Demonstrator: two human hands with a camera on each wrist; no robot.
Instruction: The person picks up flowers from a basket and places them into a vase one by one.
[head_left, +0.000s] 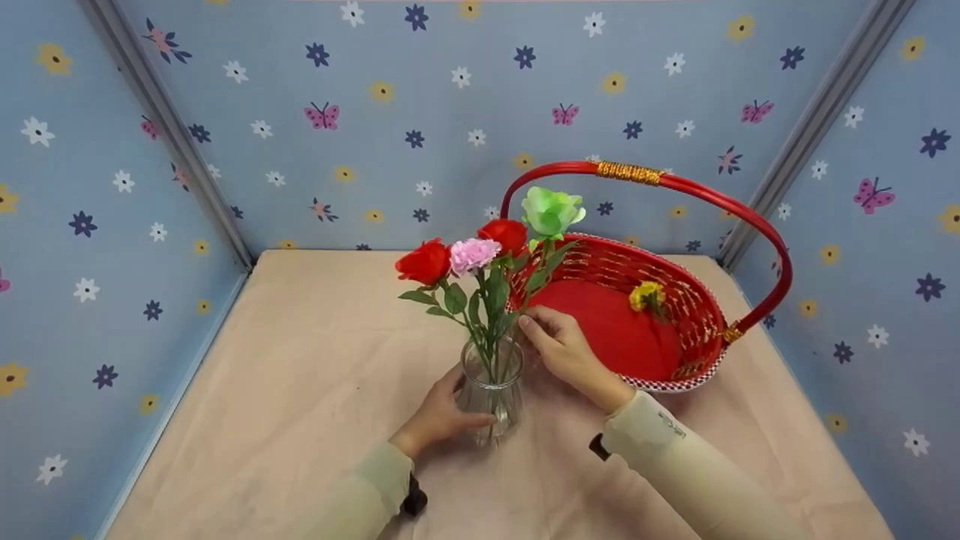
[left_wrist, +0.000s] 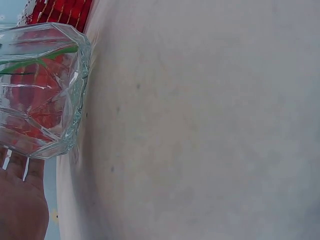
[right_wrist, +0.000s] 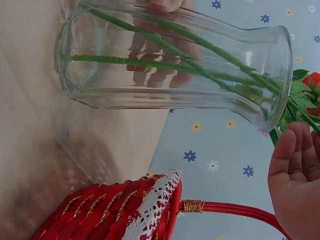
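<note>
A clear faceted glass vase (head_left: 508, 405) stands on the table, and my left hand (head_left: 440, 416) grips its left side with the thumb across the front. Stems (right_wrist: 215, 75) cross inside the glass. Two red roses (head_left: 424, 262) and a pink carnation (head_left: 474, 256) rise out of the vase. Beside them a light green rose (head_left: 553, 212) stands highest; my right hand (head_left: 568, 354) pinches its stem just above the vase rim, at the right. The lower end of that stem is hard to tell apart from the others.
Close by on the right sits a red woven basket (head_left: 697, 375) with white lace trim and a tall arched handle (head_left: 720, 196). A yellow flower (head_left: 646, 296) lies inside it. A beige cloth (head_left: 315, 360) covers the table, with patterned blue panels (head_left: 435, 97) around it.
</note>
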